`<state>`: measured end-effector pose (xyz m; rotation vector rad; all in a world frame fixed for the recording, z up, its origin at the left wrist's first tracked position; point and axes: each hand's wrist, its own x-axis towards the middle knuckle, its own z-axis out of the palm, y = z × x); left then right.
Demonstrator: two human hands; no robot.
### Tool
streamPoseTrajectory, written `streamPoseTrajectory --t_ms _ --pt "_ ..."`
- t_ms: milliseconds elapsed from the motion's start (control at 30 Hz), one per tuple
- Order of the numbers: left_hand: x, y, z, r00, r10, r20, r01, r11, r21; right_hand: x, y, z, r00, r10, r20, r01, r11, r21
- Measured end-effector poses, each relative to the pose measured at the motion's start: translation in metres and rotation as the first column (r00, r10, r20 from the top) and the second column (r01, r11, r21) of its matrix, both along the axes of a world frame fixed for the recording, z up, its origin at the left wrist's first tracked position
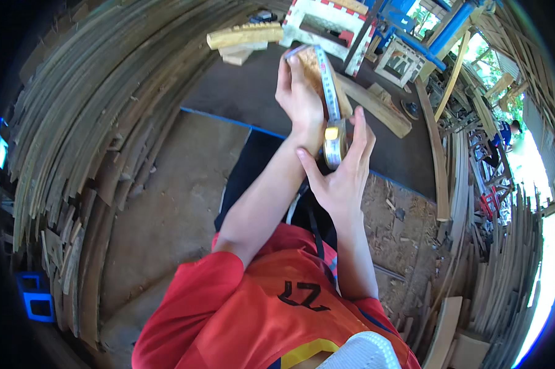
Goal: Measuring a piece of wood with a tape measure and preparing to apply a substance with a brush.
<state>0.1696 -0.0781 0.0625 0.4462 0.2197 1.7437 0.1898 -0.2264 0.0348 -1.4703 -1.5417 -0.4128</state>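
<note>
My left hand point(301, 98) grips a short wooden block point(311, 67) near the top middle, its fingers wrapped over the block's upper left edge. A tape measure's extended blade point(326, 86) lies lengthwise along the block, with its far end at the block's top. At the lower end of the blade, my right hand point(345, 169) holds the silver-and-yellow tape case point(334, 147) in its fingers, thumb stretched toward my left wrist. The hidden side of the block cannot be seen.
Beyond my hands is a dark work surface point(228, 86) with loose boards point(382, 114) and wood offcuts point(243, 37). A blue machine point(440, 46) stands behind. Stacked wooden strips point(74, 123) line both sides. Another person point(503, 138) is at the far right.
</note>
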Motion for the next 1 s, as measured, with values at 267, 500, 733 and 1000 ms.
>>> streamPoseTrajectory --t_ms 267,500,733,1000 --pt "-0.008 0.011 -0.004 0.999 0.015 -0.033 -0.017 0.997 -0.073 -0.012 -0.006 -0.009 0.998 0.056 0.005 -0.056 0.995 0.077" --pt "-0.014 0.009 -0.004 0.991 0.112 -0.075 -0.117 0.991 -0.064 -0.010 -0.004 -0.007 0.993 0.116 -0.003 -0.116 0.993 -0.012" --pt "-0.019 0.011 -0.002 0.971 0.203 -0.122 -0.206 0.978 -0.014 -0.014 -0.003 -0.006 0.977 0.214 -0.018 -0.215 0.973 -0.085" --pt "-0.019 0.009 0.002 0.935 0.311 -0.170 -0.305 0.950 0.065 -0.017 0.004 -0.001 0.957 0.239 -0.166 -0.261 0.957 -0.124"
